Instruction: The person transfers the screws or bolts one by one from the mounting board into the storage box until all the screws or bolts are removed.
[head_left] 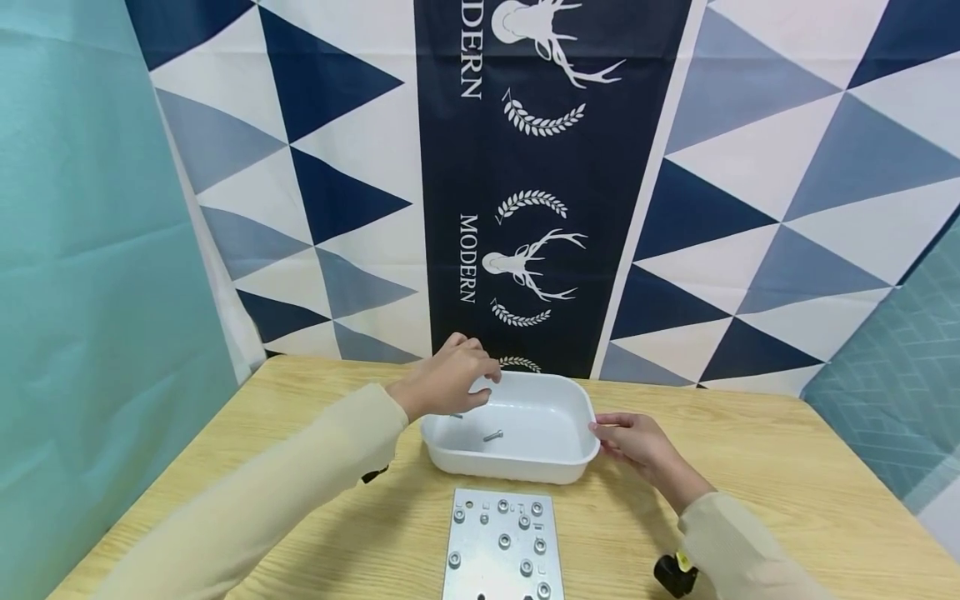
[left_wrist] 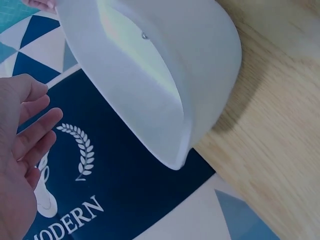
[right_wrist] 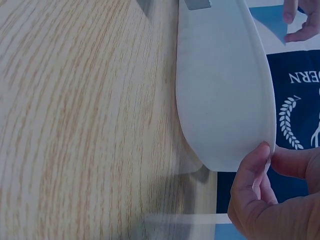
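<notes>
A white plastic tray (head_left: 525,467) stands on the wooden table. Inside it lie a small bolt (head_left: 492,436) and part of a second one, which my left hand partly hides. My right hand (head_left: 633,442) pinches the tray's right rim; the right wrist view shows thumb and fingers (right_wrist: 255,160) on either side of the edge. Over the tray's left side hovers my left hand (head_left: 453,375), its fingers loosely bent with nothing between them. In front of the tray lies a silver metal plate (head_left: 480,575) with several socket-head bolts in it.
A black object with a yellow part (head_left: 677,575) is beside my right sleeve. A small black thing (head_left: 375,473) shows by my left forearm. Behind the wooden table (head_left: 720,417) hangs a patterned cloth (head_left: 360,200).
</notes>
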